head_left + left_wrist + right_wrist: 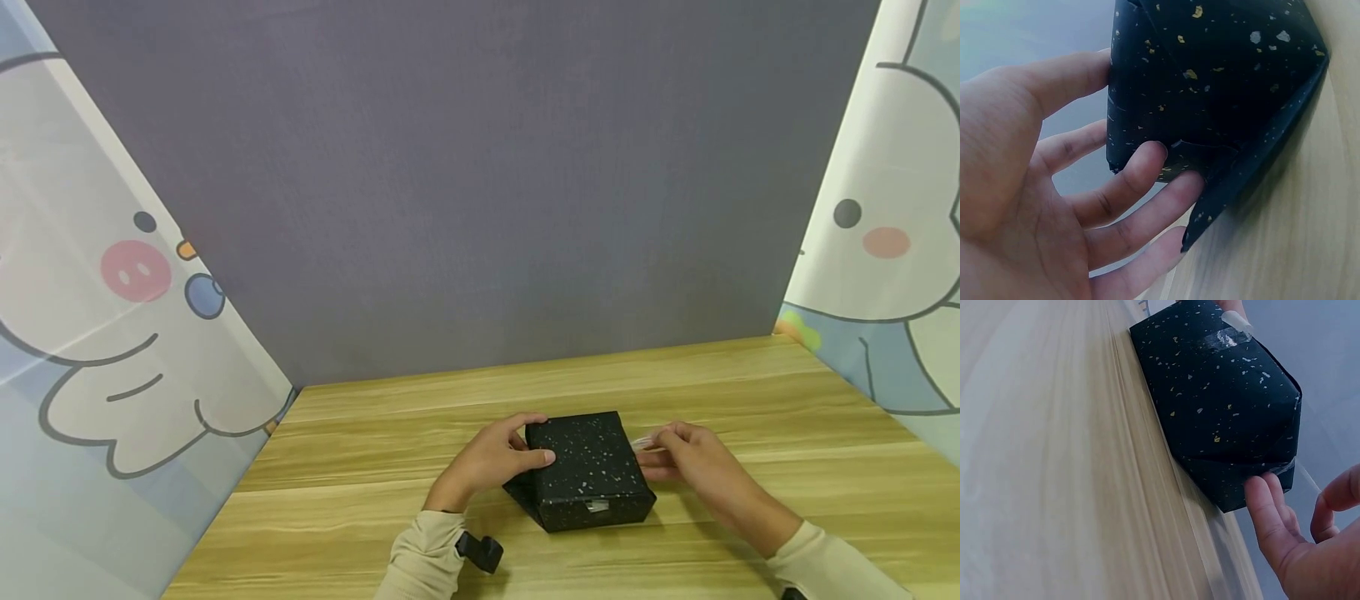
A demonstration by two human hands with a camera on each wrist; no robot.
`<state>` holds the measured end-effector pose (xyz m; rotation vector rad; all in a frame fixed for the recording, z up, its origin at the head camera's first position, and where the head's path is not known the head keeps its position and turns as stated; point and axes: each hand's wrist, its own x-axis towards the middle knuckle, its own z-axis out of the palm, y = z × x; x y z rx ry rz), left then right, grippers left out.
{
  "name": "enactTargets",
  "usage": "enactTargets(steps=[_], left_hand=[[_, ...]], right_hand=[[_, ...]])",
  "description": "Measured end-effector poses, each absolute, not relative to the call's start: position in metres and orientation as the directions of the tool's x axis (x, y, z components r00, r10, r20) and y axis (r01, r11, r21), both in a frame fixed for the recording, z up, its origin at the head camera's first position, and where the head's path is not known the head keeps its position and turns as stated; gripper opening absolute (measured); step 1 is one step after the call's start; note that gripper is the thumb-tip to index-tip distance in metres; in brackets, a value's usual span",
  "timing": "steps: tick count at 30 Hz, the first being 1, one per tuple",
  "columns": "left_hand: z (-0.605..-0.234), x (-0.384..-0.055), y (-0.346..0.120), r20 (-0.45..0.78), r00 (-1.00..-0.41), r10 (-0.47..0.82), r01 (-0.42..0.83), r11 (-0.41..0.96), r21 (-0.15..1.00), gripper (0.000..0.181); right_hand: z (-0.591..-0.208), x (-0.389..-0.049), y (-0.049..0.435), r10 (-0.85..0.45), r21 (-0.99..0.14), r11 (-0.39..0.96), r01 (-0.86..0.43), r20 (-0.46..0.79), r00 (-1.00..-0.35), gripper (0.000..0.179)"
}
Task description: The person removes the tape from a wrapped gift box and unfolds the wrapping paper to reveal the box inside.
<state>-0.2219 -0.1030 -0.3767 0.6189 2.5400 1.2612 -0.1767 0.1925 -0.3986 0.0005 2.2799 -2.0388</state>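
one boxy package sits on the desk, toward the near edge and right of centre, wrapped in smooth black paper scattered with irregular gold and silvery flecks. its top is a flat, nearly square face with crisp edges. at its left end a loose paper flap juts out in a pointed fold; the right end is folded inward.

two bare hands work at it. the left hand grips the left side, thumb laid on the top face, one finger at the far edge, the others bent and spread apart beside the flap. the right hand pinches a thin, clear tape strip between thumb and forefinger, while two of its other fingertips touch the folded right end. a second piece, a glossy clear tape patch with a whitish end, lies on the long near side.

two beige fabric sleeves reach the wrists, and a small black device sits on the left one. the desk has pale yellow-brown streaked wood grain. behind it stands one grey, finely textured panel, flanked by two creased sheets printed with rounded cartoon figures.
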Motion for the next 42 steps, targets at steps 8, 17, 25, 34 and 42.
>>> enactTargets(steps=[8,17,25,34,42], left_hand=[[-0.378,-0.222,-0.103,-0.021,-0.884,0.466,0.266,0.54,0.798,0.05],[-0.377,-0.222,-0.103,-0.018,-0.884,0.467,0.271,0.544,0.794,0.052],[-0.376,-0.222,-0.103,-0.02,-0.879,0.477,0.285,0.557,0.78,0.053],[-0.377,-0.221,-0.105,-0.006,-0.899,0.437,0.273,0.572,0.774,0.043],[-0.378,-0.221,-0.103,0.065,-0.908,0.415,0.288,0.502,0.815,0.035]], right_hand=[[-0.401,-0.179,0.198,-0.055,-0.996,0.037,0.087,-0.089,-0.994,0.031],[-0.401,-0.182,0.205,-0.036,-0.996,0.05,0.071,-0.073,-0.997,0.029],[-0.401,-0.186,0.217,-0.006,-0.982,0.167,0.085,-0.087,-0.996,0.031],[-0.403,-0.19,0.23,-0.003,-0.953,0.285,0.102,-0.107,-0.994,0.024],[-0.409,-0.193,0.232,-0.008,-0.965,0.243,0.102,-0.107,-0.994,0.025]])
